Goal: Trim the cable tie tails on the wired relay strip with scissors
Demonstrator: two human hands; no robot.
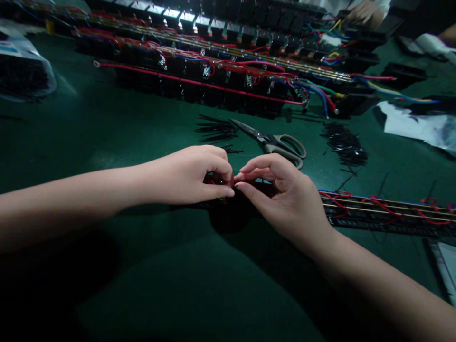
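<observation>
My left hand (pixel 192 175) and my right hand (pixel 290 197) meet fingertip to fingertip over a long black wired strip (pixel 388 211). Red wires and thin brass-coloured rods run along this strip, which passes beneath both hands. The left fingers are curled down, with thumb and fingers pressed close together on the wiring. The right thumb and forefinger pinch at the same spot, right beside the left fingertips. Whatever sits between the fingertips is too small and dark to name. Just beyond the hands lie scissors (pixel 265 138) with grey-and-black handles.
Thin black cable ties (pixel 217 129) lie by the scissors blades, with another pile (pixel 345 145) to the right. Rows of black wired modules (pixel 213 71) span the back. A plastic bag (pixel 26 71) is far left, white plastic (pixel 415 123) right. Another person's hand (pixel 365 12) shows top right.
</observation>
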